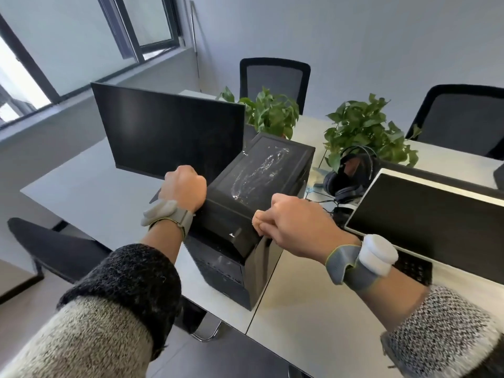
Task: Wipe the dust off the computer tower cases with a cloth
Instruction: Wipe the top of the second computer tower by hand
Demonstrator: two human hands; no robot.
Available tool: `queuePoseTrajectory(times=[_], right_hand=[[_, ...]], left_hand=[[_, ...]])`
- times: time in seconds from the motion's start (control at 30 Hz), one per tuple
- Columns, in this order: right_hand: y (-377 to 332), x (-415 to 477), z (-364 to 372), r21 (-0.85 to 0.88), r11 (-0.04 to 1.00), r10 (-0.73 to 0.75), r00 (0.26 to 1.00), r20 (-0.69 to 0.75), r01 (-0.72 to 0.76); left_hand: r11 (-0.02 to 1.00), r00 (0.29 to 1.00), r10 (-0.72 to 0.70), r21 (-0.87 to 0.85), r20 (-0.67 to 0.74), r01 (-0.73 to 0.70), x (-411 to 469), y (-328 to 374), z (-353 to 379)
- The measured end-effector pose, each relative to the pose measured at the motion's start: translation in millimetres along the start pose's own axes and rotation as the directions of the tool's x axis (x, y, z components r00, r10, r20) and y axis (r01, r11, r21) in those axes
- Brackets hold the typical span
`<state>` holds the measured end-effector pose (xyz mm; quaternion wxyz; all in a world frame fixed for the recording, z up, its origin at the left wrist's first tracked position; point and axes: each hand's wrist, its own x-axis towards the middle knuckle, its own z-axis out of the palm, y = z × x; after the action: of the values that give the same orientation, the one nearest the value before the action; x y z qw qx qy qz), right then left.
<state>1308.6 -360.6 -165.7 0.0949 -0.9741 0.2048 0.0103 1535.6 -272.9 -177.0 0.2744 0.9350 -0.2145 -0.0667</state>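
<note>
head view | computer tower (261, 170) stands upright on white counter (81, 186), between left monitor (169, 132) and right monitor (425, 222); pale smears on its top panel | left hand (185, 186) curled, gripping the tower's left top edge | right hand (297, 222) curled, gripping its near right top corner | headphones (346, 173) just right of tower
</note>
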Motion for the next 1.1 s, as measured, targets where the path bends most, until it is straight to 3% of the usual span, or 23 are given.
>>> queuePoseTrajectory(times=[0.23,0.67,0.8,1.1], right_hand=[[-1,13,-8,-0.022,1.000,-0.021,0.999,0.033,0.022],[-63,141,-6,0.054,0.998,0.022,1.000,-0.016,-0.021],[-50,116,-3,0.101,0.994,0.029,0.999,-0.019,-0.026],[18,9,6,0.021,1.000,0.000,1.000,-0.020,0.001]], left_hand=[[1.000,1.000,-0.020,0.008,-0.004,0.020,1,-1,1],[1.000,1.000,0.013,0.018,-0.013,-0.012,8,-5,5],[0.999,1.000,0.026,0.030,-0.013,-0.026,1,-1,1],[0.999,0.999,0.039,-0.001,0.021,-0.039,0,-4,0]])
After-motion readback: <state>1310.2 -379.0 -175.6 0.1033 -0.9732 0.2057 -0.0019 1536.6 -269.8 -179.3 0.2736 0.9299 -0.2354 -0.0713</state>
